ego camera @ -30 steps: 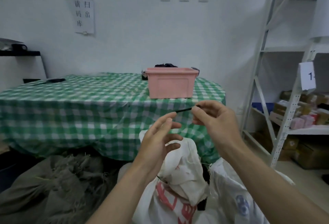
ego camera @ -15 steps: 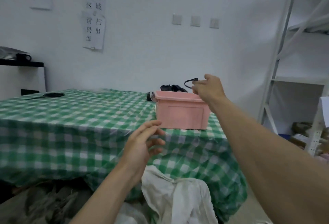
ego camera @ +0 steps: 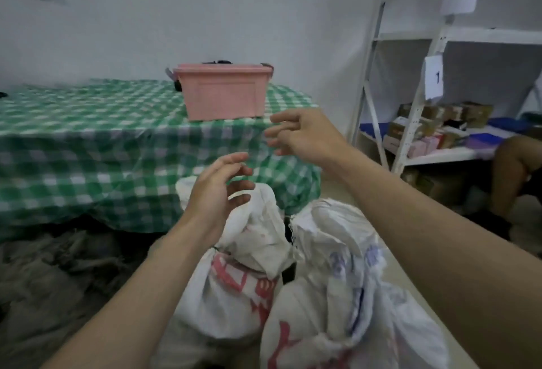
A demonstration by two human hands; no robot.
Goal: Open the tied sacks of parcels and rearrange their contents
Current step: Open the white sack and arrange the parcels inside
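Two white woven sacks stand on the floor in front of me. The left sack has red print and a gathered neck. The right sack has blue and red print. My left hand hovers just above the left sack's neck, fingers loosely spread and holding nothing. My right hand is higher, in front of the table edge, fingers relaxed and empty. A pink plastic bin sits on the table beyond both hands, with dark items inside at its rim.
A table under a green checked cloth fills the left and middle. Grey burlap sacks lie under and before it. A white metal shelf rack with parcels stands at right, and a person's leg is beside it.
My right hand held a black tie and carried it up to the pink bin; now it has come back down empty. The view has tilted down to the sacks.
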